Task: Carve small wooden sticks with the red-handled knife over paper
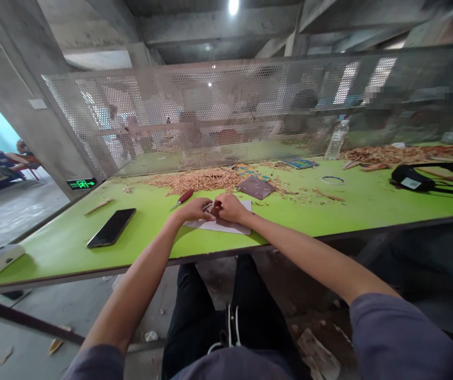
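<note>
Over a white sheet of paper (230, 226) on the green table, both hands come together around something small. My left hand (194, 210) has its fingers and thumb curled in from the left; what they hold is mostly hidden. Fingers bent and pressed together, my right hand (231, 207) meets it from the right. A bit of brownish material shows between the hands, too small to name. Just behind my left hand lies a carving tool with a red handle (187, 196). A brown sheet, seemingly sandpaper (256, 187), rests beyond my right hand.
A heap of wood shavings (195, 180) lies behind the hands, below a perforated metal screen (218, 116). A black phone (111, 228) and a wood stick (98, 207) are at left. Rightward are a plastic bottle (336, 140), a ring (333, 180) and a black strapped object (412, 178).
</note>
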Demonstrator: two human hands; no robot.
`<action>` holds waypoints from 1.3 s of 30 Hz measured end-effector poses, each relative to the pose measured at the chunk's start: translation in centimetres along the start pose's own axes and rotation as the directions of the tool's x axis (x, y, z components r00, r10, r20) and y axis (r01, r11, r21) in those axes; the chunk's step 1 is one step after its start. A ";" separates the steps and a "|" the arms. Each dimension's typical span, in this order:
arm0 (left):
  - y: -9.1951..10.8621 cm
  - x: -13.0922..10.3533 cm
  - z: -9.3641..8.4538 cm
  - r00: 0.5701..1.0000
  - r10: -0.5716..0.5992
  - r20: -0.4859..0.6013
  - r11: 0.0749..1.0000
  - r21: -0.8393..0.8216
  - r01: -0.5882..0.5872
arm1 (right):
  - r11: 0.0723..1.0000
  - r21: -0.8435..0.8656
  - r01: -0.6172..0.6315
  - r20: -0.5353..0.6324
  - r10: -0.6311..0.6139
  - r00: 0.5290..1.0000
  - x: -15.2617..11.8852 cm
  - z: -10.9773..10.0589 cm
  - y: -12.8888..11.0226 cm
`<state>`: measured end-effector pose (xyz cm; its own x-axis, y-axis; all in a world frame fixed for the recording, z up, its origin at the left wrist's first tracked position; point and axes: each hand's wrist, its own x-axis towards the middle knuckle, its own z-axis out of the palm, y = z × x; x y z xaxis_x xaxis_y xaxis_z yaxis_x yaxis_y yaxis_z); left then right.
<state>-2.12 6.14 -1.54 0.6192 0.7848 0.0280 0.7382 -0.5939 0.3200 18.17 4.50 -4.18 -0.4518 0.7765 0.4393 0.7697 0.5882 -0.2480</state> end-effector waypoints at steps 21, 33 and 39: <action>0.0 0.0 -0.1 1.000 -0.008 -0.001 1.000 0.025 0.008 | 0.994 -0.053 -0.098 -0.023 0.097 0.995 0.2 0.4 0.7; 0.2 0.1 -0.1 1.000 -0.007 0.009 0.999 0.052 0.006 | 0.996 -0.048 -0.079 0.005 0.079 0.997 -0.1 0.2 0.2; 0.2 0.0 0.0 1.000 -0.008 0.013 0.999 0.035 0.008 | 1.000 0.012 -0.023 0.030 0.023 0.999 0.0 0.4 0.4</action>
<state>-1.97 5.98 -1.44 0.6167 0.7871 0.0131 0.7518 -0.5938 0.2869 18.28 4.81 -4.60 -0.4476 0.7959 0.4076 0.7742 0.5731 -0.2688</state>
